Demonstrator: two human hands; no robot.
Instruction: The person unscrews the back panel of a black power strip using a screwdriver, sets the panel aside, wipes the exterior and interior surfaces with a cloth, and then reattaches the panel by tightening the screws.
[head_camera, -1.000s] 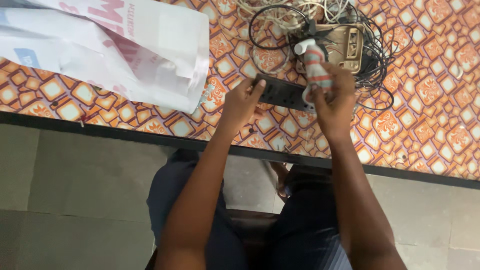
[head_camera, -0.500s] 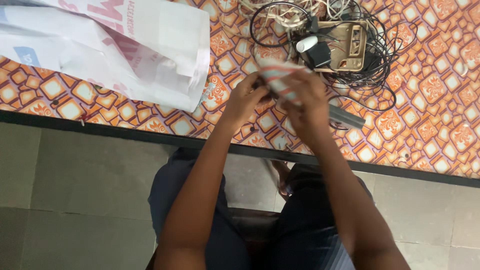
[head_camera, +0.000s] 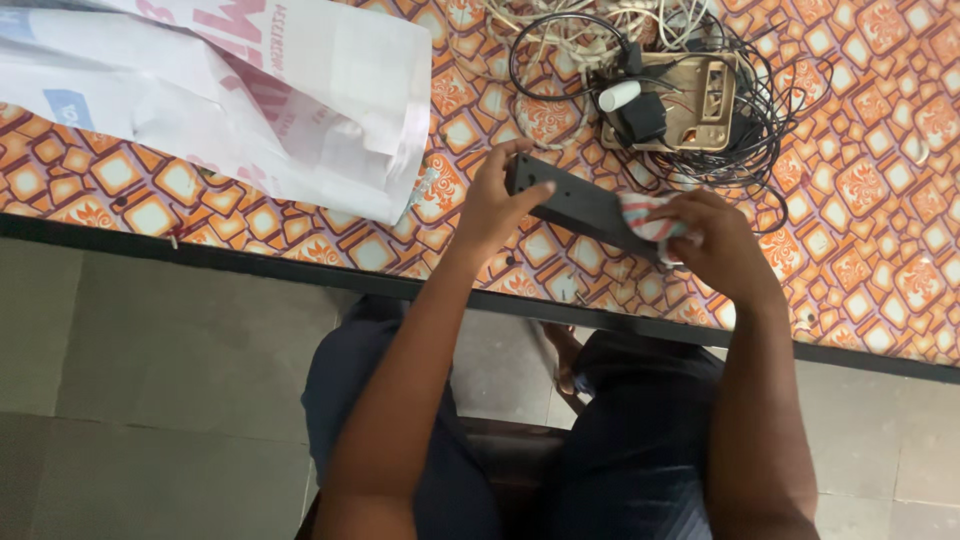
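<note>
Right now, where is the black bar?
In the head view, the black bar is centre, held between left hand and right hand, below the tangled cables.

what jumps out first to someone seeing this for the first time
Centre frame, the left hand grips one end of a long black bar-shaped device while the right hand presses a striped cloth against its other end. They hover over a loud orange patterned tablecloth. Behind sits a tangle of cables around a beige box; a white plastic bag lies at left.

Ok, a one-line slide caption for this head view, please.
Seated person's left hand grips one end of a long black device while the right hand presses a cloth to it over a patterned table.
</note>
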